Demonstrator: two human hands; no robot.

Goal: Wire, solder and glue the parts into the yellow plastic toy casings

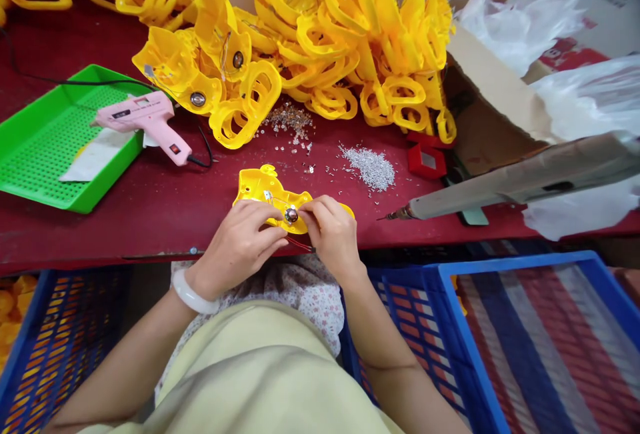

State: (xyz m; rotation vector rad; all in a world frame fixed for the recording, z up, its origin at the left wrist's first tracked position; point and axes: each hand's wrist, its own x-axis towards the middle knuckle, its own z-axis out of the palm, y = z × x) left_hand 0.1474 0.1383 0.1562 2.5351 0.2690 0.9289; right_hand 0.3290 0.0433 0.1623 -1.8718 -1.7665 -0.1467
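Observation:
A yellow plastic shell lies at the table's front edge, its hollow side up. Inside it sits a small round metal speaker, with thin wires around it. My left hand is closed at the speaker's left side, thumb and fingers near the wires. On the other side my right hand pinches close to the speaker, over the shell's right part. What lies between the fingertips of either hand is too small or hidden to make out. Red and black wires hang below the shell between the hands.
Yellow shells are heaped at the back. A pink glue gun rests on a green tray at left. Silver screws and small clear pieces lie ahead. An electric screwdriver juts in from the right, above blue crates.

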